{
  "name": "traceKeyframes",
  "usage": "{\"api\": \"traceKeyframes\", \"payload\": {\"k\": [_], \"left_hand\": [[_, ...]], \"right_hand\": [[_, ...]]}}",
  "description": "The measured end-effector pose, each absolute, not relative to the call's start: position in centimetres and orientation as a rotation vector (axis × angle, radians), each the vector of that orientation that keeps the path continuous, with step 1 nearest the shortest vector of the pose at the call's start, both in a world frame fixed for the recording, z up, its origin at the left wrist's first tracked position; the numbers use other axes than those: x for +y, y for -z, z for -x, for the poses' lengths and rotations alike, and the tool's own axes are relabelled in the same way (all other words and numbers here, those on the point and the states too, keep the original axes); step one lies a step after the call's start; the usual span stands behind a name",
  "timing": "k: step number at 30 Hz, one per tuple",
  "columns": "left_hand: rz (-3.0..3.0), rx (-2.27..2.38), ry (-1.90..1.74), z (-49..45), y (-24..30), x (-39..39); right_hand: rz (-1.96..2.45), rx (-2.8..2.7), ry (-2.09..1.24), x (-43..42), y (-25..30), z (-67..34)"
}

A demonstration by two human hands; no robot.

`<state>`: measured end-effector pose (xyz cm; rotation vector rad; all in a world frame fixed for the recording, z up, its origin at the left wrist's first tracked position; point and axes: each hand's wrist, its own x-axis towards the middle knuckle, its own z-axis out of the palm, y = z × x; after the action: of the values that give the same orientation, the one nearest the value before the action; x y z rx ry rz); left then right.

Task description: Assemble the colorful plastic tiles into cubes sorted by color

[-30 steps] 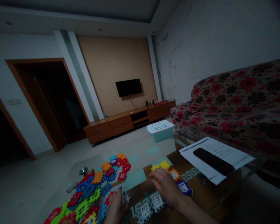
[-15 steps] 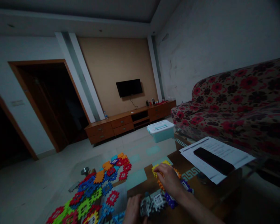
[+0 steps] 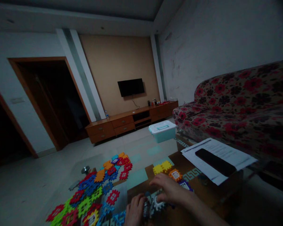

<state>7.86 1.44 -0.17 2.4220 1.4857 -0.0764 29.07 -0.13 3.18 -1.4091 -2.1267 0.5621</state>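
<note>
The curled fingers of the left hand (image 3: 135, 209) and right hand (image 3: 169, 188) both touch grey-and-white interlocking plastic tiles (image 3: 154, 202) between them, any pinch hidden, with multicoloured tiles (image 3: 91, 191) just left and yellow and orange tiles (image 3: 165, 167) just beyond.

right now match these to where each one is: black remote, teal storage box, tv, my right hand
1. black remote control
2. teal storage box
3. wall-mounted tv
4. right hand

a. over the grey and white plastic pieces
b. on the white papers
c. above the wooden cabinet
d. on the tiled floor

Pairs: 1-b, 2-d, 3-c, 4-a
</note>
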Motion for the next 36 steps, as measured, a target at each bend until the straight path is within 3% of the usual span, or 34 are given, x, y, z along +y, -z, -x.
{"api": "traceKeyframes", "payload": {"k": [12,36], "left_hand": [[-2.334,1.465,0.032,-8.8,-1.2,0.7],[-2.353,1.511,0.126,-7.7,-0.5,0.5]], "right_hand": [[1.532,-2.518,-0.424,0.0,-0.3,-27.4],[1.442,-2.533,-0.417,-0.3,0.3,-27.0]]}}
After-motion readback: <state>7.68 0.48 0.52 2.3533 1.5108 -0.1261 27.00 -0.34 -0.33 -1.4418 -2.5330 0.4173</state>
